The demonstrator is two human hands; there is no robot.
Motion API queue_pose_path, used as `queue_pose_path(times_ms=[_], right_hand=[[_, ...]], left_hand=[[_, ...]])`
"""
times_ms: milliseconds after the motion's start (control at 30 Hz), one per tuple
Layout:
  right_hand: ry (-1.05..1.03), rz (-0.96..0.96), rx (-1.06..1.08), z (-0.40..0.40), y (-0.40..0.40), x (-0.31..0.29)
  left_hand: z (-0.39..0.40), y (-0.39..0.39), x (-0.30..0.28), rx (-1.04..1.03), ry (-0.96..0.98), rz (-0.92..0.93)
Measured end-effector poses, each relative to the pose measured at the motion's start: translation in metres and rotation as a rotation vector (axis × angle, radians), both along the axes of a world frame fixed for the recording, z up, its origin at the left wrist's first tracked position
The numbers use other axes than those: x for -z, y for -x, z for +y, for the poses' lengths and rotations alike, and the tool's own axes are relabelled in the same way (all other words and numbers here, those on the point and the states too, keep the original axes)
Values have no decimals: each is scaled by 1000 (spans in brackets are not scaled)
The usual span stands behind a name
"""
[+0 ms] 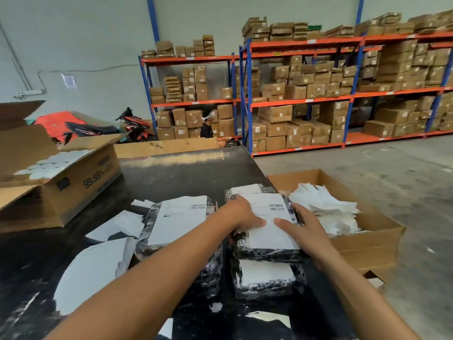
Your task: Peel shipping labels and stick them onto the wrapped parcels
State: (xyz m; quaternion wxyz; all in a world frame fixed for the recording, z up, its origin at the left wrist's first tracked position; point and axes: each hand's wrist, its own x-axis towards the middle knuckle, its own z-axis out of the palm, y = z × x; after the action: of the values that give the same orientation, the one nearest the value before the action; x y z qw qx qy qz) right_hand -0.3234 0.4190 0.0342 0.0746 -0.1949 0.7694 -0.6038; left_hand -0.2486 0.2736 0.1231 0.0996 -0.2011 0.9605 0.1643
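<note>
Both hands lie flat, nothing grasped: my left hand [245, 214] and right hand [302, 225] press with straight fingers on the white shipping label [269, 222] that covers the top parcel [267, 251] of a stack near the right edge of the tabletop [176, 175]. I judge this the smoothing step, the label already seated and not yet fully rubbed down. The parcel is wrapped in glossy black film that wrinkles at its edges; I expect it to be soft, somewhat slippery and light, best taken by its two long sides rather than by the film. The label is thin paper, likely to crease if pushed toward its middle. A second labelled parcel [179, 222] sits just left of the stack. Loose white backing sheets [98, 268] lie near the front left corner. A discard box [367, 244] of white scraps stands beside the right edge.
</note>
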Motion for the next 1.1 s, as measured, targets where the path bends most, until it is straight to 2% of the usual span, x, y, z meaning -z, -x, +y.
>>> queue_pose_path(times_ms=[67,233,433,533,600,700,800,967,1100], right_hand=[[-53,-20,-16,2,-6,8],[-134,-25,5,0,-12,19],[-262,11,17,0,-20,12],[-384,139,44,-2,-27,-1],[-379,243,45,-8,-34,-17],[-295,365,2,-28,-54,-48],[-195,439,-84,-62,-80,-77],[-146,485,-273,-137,-129,-101],[-117,515,-396,-212,-174,-89]], left_hand=[[8,-6,7,-10,31,-74],[21,-12,27,36,95,-98],[30,-20,25,66,222,-7],[32,-38,3,106,111,123],[22,-57,-17,175,45,316],[-10,-93,-38,227,76,643],[-59,-128,-45,86,103,742],[-138,-178,-18,-226,76,627],[-195,-209,23,-447,35,558]])
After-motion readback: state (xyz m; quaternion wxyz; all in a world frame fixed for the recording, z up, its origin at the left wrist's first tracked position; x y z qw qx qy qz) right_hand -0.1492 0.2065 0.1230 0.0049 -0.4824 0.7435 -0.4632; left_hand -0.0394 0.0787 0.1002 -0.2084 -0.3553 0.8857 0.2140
